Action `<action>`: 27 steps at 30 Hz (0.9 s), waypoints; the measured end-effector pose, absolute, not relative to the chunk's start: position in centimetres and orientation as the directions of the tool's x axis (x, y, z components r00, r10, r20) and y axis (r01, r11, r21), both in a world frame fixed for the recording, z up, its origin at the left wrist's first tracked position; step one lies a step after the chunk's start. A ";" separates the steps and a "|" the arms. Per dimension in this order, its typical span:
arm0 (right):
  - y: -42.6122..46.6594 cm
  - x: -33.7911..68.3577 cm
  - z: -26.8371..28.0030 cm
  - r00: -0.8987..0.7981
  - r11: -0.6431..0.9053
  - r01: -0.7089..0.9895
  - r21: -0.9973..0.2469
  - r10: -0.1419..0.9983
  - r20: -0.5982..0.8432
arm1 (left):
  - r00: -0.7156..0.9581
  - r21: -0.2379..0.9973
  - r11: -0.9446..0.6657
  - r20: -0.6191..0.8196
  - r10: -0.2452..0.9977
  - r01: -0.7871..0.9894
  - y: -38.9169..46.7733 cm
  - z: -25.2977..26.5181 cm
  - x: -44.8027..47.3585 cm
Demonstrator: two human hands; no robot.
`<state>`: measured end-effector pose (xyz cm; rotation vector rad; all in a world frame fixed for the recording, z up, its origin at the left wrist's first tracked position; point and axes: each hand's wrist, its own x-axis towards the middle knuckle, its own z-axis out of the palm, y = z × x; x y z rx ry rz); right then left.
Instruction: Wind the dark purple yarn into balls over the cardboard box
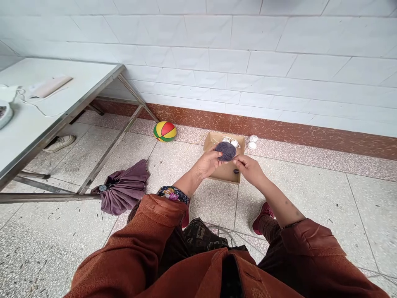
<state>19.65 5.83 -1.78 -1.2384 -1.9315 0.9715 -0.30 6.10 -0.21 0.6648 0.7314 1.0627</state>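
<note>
A dark purple-grey ball of yarn [226, 151] rests in my left hand [208, 162], with the thumb pressed on its near side. My right hand [250, 169] is closed in a pinch at the ball's lower right edge; whatever lies between those fingertips is too small to make out. Below both hands, an open cardboard box [225, 176] sits on the floor. White balls of yarn [235, 143] lie at its far end, partly hidden by the purple-grey one. A small dark object [236, 171] is in the box near its right side.
Two white balls [252, 145] lie right of the box by the wall. A striped colourful ball [165, 131] and a purple umbrella [125, 187] are on the floor to the left. A metal-framed table [89, 89] stands at left, a shoe [60, 143] beneath it.
</note>
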 end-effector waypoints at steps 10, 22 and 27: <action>5.0 19.2 1.3 -0.517 0.328 0.250 -0.911 0.841 0.160 | 0.150 0.956 0.261 -0.241 0.959 -0.131 6.4 -1.6 -0.3; 7.5 20.4 -0.9 -0.217 0.177 0.369 -0.912 0.971 0.100 | 0.579 0.849 0.367 -0.091 0.810 -0.380 5.2 1.2 -0.3; 6.6 19.7 -1.0 -0.344 0.326 0.445 -0.834 0.922 0.176 | 0.326 0.792 0.326 -0.171 0.930 -0.516 6.4 0.9 -0.6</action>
